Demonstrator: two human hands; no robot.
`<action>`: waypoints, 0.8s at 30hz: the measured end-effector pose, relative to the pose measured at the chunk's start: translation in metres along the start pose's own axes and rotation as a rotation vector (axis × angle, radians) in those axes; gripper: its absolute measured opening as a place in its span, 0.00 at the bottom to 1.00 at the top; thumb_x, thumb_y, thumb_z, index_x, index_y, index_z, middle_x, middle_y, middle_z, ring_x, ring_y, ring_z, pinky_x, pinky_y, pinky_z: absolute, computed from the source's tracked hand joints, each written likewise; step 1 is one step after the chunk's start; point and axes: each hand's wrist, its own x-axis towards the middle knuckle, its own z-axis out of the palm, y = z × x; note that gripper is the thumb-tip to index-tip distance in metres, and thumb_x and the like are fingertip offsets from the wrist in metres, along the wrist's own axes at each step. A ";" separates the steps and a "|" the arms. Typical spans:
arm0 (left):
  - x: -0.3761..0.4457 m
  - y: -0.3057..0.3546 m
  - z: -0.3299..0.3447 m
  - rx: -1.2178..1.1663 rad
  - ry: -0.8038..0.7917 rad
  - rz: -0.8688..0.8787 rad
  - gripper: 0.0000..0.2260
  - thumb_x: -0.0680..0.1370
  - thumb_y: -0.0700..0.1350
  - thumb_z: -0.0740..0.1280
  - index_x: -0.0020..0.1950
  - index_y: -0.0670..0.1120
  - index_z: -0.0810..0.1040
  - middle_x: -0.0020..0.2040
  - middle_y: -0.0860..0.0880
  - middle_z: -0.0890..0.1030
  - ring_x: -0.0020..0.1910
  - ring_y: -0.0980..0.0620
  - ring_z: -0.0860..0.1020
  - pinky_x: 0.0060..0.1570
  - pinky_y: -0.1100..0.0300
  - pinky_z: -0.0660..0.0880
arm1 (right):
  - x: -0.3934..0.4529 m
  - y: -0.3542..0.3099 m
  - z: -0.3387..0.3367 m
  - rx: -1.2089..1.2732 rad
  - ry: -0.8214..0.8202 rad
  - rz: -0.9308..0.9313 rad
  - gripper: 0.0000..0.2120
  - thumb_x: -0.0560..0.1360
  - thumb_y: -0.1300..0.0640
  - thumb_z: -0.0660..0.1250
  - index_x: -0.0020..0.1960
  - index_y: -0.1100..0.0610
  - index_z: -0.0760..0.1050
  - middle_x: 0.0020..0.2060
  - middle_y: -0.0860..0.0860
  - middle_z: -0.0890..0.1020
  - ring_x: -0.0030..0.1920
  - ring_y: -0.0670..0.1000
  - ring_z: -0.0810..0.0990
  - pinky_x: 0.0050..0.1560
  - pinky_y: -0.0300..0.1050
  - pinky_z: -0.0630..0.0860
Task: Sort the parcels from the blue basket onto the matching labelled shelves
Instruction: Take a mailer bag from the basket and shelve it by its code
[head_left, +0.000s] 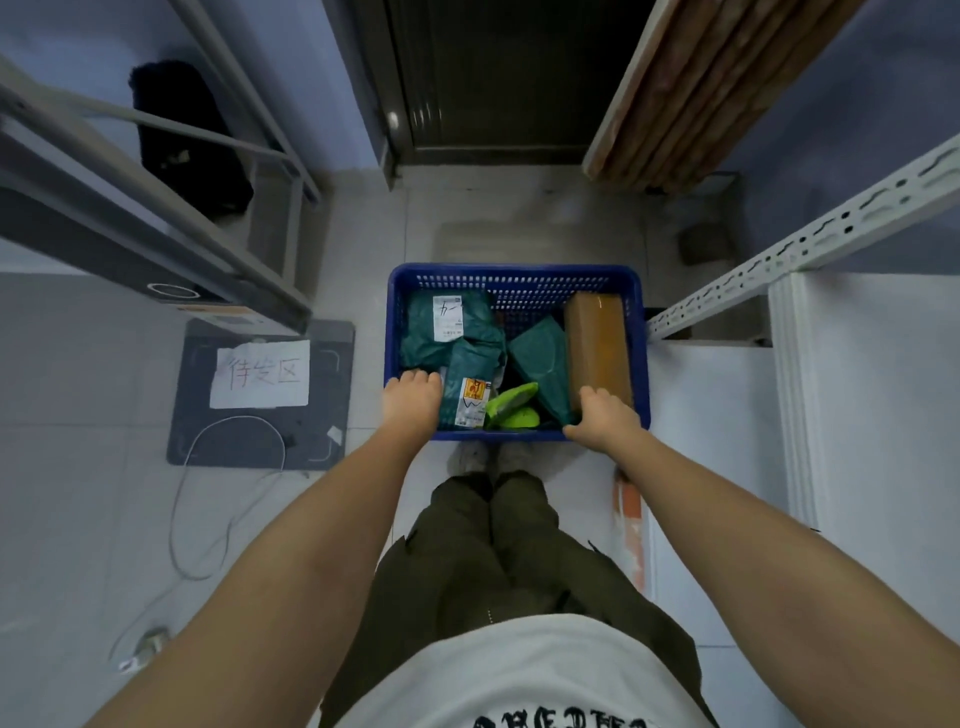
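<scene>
A blue basket (519, 278) stands on the tiled floor in front of my feet. Inside lie several parcels: a dark green bag with a white label (447, 325) at the back left, a second green bag with a label (470, 387) in front of it, a green packet (537, 358) in the middle, a tall brown box (597, 348) on the right, and a bright lime packet (511, 408) at the front. My left hand (413, 397) grips the basket's near left rim. My right hand (605, 415) grips the near right rim, beside the brown box.
A grey metal shelf frame (156, 218) rises at the left, and a white slotted shelf post (810, 239) at the right. A dark mat with a handwritten paper sign (260, 374) lies on the floor to the left, with a white cable (228, 467) trailing over it. A dark door (498, 78) is ahead.
</scene>
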 end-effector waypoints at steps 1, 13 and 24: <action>0.004 0.000 0.000 -0.008 -0.013 -0.004 0.23 0.76 0.37 0.64 0.70 0.41 0.63 0.66 0.42 0.72 0.64 0.43 0.70 0.59 0.52 0.68 | 0.005 -0.001 -0.001 0.003 -0.011 -0.003 0.25 0.75 0.46 0.66 0.65 0.59 0.65 0.60 0.58 0.72 0.60 0.59 0.73 0.51 0.51 0.72; 0.175 0.047 0.098 0.049 -0.159 0.189 0.18 0.77 0.39 0.63 0.67 0.42 0.67 0.64 0.43 0.73 0.64 0.43 0.70 0.61 0.53 0.65 | 0.176 0.015 0.073 0.350 -0.165 0.090 0.27 0.75 0.49 0.66 0.70 0.59 0.63 0.63 0.57 0.73 0.60 0.57 0.74 0.56 0.51 0.75; 0.338 0.114 0.282 -0.238 0.002 -0.010 0.16 0.78 0.45 0.61 0.64 0.41 0.67 0.61 0.43 0.71 0.61 0.43 0.70 0.57 0.53 0.66 | 0.382 0.038 0.220 0.496 -0.181 0.074 0.23 0.76 0.53 0.65 0.69 0.59 0.66 0.62 0.57 0.75 0.61 0.56 0.74 0.58 0.49 0.72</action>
